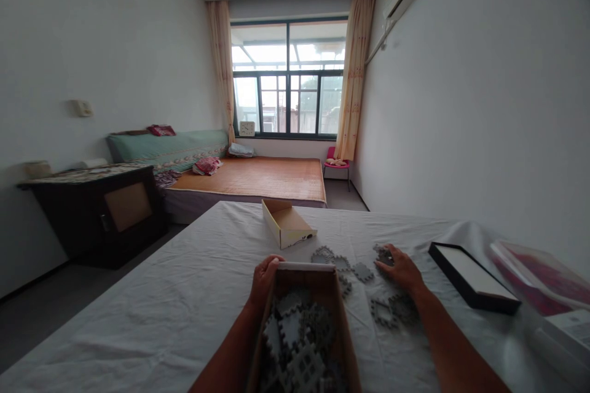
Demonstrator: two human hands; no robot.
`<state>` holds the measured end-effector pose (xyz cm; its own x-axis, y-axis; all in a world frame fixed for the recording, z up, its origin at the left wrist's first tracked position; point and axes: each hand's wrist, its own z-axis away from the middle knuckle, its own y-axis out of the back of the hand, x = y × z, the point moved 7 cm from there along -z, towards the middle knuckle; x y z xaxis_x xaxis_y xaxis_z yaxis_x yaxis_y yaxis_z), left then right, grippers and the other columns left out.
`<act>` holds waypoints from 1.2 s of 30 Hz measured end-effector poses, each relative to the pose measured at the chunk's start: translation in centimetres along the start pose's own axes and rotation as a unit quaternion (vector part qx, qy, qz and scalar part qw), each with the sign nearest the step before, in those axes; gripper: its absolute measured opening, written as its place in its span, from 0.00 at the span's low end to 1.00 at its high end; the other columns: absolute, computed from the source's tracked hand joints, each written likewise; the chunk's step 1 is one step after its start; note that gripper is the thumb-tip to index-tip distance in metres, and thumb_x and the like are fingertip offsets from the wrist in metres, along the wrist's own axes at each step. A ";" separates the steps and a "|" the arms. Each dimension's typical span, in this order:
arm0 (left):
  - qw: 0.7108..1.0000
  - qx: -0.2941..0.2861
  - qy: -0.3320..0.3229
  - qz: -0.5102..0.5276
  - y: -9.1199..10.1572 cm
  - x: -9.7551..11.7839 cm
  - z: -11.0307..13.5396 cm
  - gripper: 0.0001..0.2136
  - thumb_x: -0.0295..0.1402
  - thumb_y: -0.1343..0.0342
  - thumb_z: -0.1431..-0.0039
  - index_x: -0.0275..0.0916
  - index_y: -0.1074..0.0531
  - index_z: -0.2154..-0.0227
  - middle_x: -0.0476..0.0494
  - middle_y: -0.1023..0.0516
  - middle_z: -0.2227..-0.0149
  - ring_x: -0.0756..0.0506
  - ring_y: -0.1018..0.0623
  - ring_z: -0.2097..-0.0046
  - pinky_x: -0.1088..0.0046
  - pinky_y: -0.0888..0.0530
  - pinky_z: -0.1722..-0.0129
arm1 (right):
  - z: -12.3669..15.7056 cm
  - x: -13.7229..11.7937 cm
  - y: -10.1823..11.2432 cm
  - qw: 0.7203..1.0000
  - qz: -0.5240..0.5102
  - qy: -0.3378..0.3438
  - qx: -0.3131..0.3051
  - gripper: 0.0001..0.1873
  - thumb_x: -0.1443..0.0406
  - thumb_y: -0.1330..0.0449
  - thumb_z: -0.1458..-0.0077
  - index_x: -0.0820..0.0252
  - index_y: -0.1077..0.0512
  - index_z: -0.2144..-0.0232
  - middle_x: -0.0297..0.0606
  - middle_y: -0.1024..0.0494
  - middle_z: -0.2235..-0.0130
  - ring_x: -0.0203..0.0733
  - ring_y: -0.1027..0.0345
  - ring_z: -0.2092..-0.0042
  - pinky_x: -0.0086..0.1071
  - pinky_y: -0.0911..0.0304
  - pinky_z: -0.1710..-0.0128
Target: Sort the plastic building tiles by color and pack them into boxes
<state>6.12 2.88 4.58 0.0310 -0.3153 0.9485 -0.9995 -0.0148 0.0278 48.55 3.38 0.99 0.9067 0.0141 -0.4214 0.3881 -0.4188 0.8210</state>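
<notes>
My left hand (263, 279) grips the far left corner of a brown cardboard box (343, 325) that sits in front of me on the white table (161, 295). Inside the box lie several grey jigsaw-edged pieces (295, 338). My right hand (400, 267) rests palm down on the cloth to the right of the box, its fingers on a loose grey piece (381, 252). More grey pieces (343, 265) are scattered on the cloth between my hands, and others (385, 312) lie beside my right forearm.
A small open box lid (288, 224) lies farther back on the table. A black-framed white panel (472, 282) and a red package (539, 276) lie at the right. Beyond the table are a bed (258, 178), a dark cabinet (99, 209) and a window.
</notes>
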 end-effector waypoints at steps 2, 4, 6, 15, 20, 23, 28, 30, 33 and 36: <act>1.000 0.000 -0.002 -0.002 0.0 0.1 0.0 0.14 0.41 0.52 0.48 0.36 0.29 0.78 0.51 0.33 0.79 0.49 0.35 0.73 0.77 0.38 0.73 | 0.0 0.4 0.6 0.999 -0.024 -0.035 0.022 0.25 0.55 0.44 0.55 0.57 0.37 0.54 0.40 0.25 0.60 0.46 0.31 0.58 0.36 0.38 0.57; 1.000 -0.001 -0.003 0.001 0.0 0.1 0.0 0.14 0.41 0.52 0.48 0.35 0.29 0.78 0.51 0.33 0.80 0.50 0.36 0.74 0.77 0.38 0.74 | 0.2 0.9 1.1 0.995 -0.052 -0.071 0.048 0.26 0.55 0.43 0.56 0.57 0.38 0.54 0.40 0.25 0.61 0.47 0.30 0.58 0.37 0.38 0.57; 1.000 -0.002 -0.002 0.002 0.0 0.1 0.0 0.14 0.41 0.52 0.48 0.35 0.29 0.78 0.51 0.33 0.80 0.50 0.36 0.74 0.76 0.38 0.74 | 0.2 0.9 1.6 0.991 -0.087 -0.086 0.062 0.27 0.54 0.40 0.59 0.57 0.36 0.57 0.41 0.24 0.62 0.49 0.30 0.59 0.39 0.37 0.57; 1.000 0.000 -0.003 0.001 0.0 0.2 0.0 0.14 0.41 0.52 0.48 0.36 0.29 0.78 0.51 0.34 0.80 0.50 0.36 0.74 0.77 0.38 0.74 | 1.4 -13.1 8.3 0.909 -0.417 -0.014 0.003 0.27 0.55 0.34 0.61 0.61 0.33 0.59 0.38 0.24 0.65 0.41 0.30 0.65 0.34 0.34 0.64; 0.999 -0.014 0.015 0.035 -0.4 -0.1 0.1 0.14 0.41 0.52 0.48 0.36 0.30 0.78 0.52 0.34 0.81 0.50 0.36 0.75 0.77 0.38 0.75 | 7.2 -26.6 7.9 0.893 -0.369 0.175 -0.190 0.24 0.56 0.34 0.59 0.56 0.30 0.59 0.33 0.25 0.66 0.37 0.32 0.66 0.29 0.35 0.67; 0.999 -0.021 0.015 0.042 -0.4 -0.1 0.2 0.14 0.41 0.52 0.47 0.36 0.30 0.77 0.52 0.34 0.80 0.51 0.36 0.75 0.77 0.37 0.75 | 8.3 -28.8 6.2 0.896 -0.305 0.235 -0.220 0.26 0.54 0.35 0.57 0.50 0.30 0.54 0.34 0.25 0.61 0.38 0.32 0.63 0.28 0.35 0.67; 1.000 -0.005 -0.001 0.012 -0.1 -0.2 0.0 0.14 0.41 0.52 0.48 0.35 0.29 0.77 0.51 0.34 0.80 0.50 0.35 0.74 0.77 0.38 0.74 | 3.5 -21.3 3.8 0.976 -0.167 0.136 -0.015 0.22 0.53 0.52 0.42 0.53 0.32 0.50 0.42 0.27 0.52 0.45 0.36 0.50 0.40 0.37 0.54; 1.000 -0.003 -0.006 0.005 -0.1 -0.3 -0.1 0.14 0.41 0.52 0.47 0.35 0.29 0.77 0.51 0.33 0.79 0.50 0.35 0.73 0.77 0.37 0.73 | 2.5 -18.6 1.5 0.990 -0.049 0.127 -0.026 0.25 0.51 0.51 0.44 0.51 0.36 0.47 0.43 0.33 0.45 0.50 0.44 0.43 0.47 0.43 0.49; 1.000 0.000 -0.016 -0.015 0.0 0.0 -0.1 0.15 0.41 0.53 0.47 0.36 0.29 0.77 0.50 0.32 0.78 0.49 0.34 0.72 0.76 0.36 0.71 | 2.7 -15.8 -2.1 0.985 0.062 0.111 -0.117 0.30 0.50 0.50 0.46 0.43 0.44 0.42 0.39 0.42 0.39 0.52 0.54 0.38 0.52 0.49 0.46; 0.999 0.001 -0.020 -0.035 0.1 0.2 0.0 0.15 0.41 0.53 0.47 0.36 0.29 0.78 0.49 0.31 0.78 0.48 0.33 0.71 0.75 0.36 0.70 | 3.5 -14.8 -4.0 0.972 0.084 0.106 -0.195 0.35 0.50 0.47 0.49 0.40 0.49 0.40 0.38 0.49 0.36 0.55 0.60 0.37 0.56 0.55 0.45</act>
<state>6.08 2.85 4.79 0.1002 -0.3510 0.9310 -0.9950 -0.0397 0.0921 33.01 1.68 2.62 0.9603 0.1788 -0.2141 0.2273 -0.0570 0.9722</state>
